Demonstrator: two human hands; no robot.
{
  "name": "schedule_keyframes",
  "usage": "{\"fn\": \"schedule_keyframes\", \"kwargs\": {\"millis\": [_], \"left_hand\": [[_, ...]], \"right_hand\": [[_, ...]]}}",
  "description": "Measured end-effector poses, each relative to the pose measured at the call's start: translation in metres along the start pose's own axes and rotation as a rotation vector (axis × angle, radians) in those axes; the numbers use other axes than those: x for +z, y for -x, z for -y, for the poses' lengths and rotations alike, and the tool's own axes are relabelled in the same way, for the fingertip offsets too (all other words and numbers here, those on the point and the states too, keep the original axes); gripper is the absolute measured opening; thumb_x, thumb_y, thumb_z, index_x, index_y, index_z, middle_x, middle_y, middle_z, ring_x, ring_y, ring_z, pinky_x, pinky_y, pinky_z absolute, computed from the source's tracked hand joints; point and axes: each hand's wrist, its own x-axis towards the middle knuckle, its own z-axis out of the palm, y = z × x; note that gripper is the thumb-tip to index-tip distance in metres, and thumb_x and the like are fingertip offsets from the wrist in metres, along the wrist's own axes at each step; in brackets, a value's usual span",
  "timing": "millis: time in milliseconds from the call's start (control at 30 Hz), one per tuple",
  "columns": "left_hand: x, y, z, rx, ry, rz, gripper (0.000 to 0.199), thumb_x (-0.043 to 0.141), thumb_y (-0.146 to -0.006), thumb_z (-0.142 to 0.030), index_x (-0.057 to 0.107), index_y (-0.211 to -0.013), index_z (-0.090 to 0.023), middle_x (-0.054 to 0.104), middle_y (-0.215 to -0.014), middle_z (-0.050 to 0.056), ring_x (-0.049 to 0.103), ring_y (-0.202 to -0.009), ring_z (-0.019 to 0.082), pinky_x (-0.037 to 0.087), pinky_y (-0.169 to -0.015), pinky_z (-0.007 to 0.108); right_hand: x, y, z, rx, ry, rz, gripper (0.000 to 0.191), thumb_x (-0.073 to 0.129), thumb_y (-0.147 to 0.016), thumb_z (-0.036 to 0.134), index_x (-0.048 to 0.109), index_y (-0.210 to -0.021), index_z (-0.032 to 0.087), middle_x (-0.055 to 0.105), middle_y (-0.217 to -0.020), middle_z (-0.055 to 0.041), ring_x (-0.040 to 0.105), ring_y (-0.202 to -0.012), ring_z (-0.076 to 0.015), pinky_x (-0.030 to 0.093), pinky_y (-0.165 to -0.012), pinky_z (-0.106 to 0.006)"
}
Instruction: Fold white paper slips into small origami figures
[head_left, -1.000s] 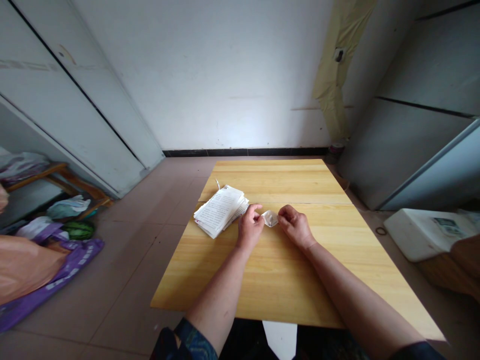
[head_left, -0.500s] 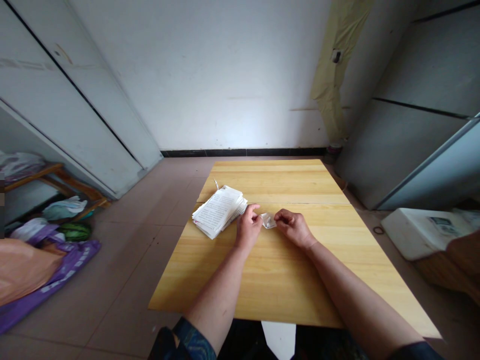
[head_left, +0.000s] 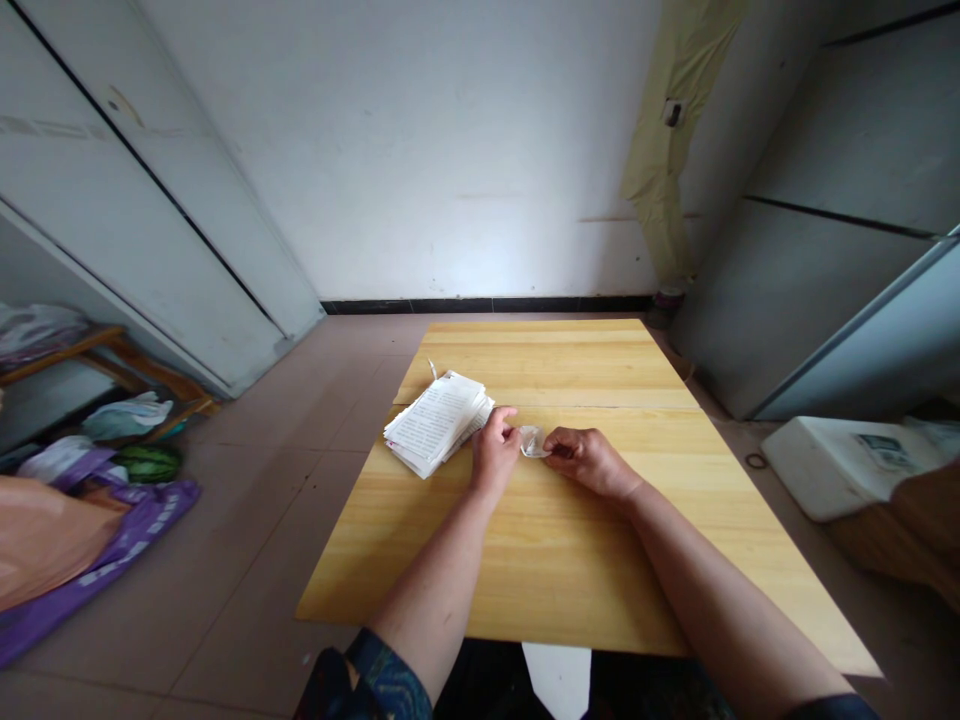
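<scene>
A small crinkled, clear-and-whitish piece (head_left: 532,441), like thin plastic, is held between my two hands over the wooden table (head_left: 570,560). My left hand (head_left: 496,450) pinches its left edge between thumb and fingers. From the right side, the curled fingers of my right hand (head_left: 589,460) grip the other edge. Just left of my left hand lies a stack of printed paper sheets (head_left: 439,422), loosely piled and tilted. A thin white strip (head_left: 433,369) sticks up behind the stack.
At the lower left, a purple bag (head_left: 142,530) and a watermelon (head_left: 150,463) lie by a wooden rack (head_left: 161,385). A white box (head_left: 840,465) stands right of the table. Beyond the table is a white wall (head_left: 465,150).
My right hand has shifted slightly left and its wrist has turned a little. The clear piece between my hands has changed shape slightly. My left hand has barely moved.
</scene>
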Motion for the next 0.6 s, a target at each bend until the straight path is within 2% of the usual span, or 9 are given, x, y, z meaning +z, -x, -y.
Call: {"fn": "schedule_keyframes", "kwargs": {"millis": [300, 600], "left_hand": [[0.0018, -0.0026, 0.0004, -0.017, -0.019, -0.015, 0.028, 0.053, -0.075, -0.014, 0.058, -0.102, -0.019, 0.056, -0.059, -0.005, 0.050, -0.050, 0.010, 0.037, -0.053, 0.020], [0.0011, -0.0026, -0.0004, -0.025, -0.041, -0.019, 0.029, 0.052, -0.075, -0.014, 0.059, -0.103, -0.019, 0.059, -0.062, -0.004, 0.052, -0.053, 0.010, 0.040, -0.056, 0.021]], "right_hand": [[-0.0031, -0.0003, 0.0029, -0.040, 0.223, 0.017, 0.012, 0.052, -0.079, 0.015, 0.063, -0.075, 0.018, 0.064, -0.065, 0.0000, 0.055, -0.057, -0.0108, 0.037, -0.057, -0.020], [-0.0024, 0.0010, 0.0028, 0.004, 0.151, 0.048, 0.012, 0.051, -0.080, 0.015, 0.062, -0.075, 0.018, 0.061, -0.060, 0.0014, 0.052, -0.052, -0.0100, 0.036, -0.055, -0.020]]}}
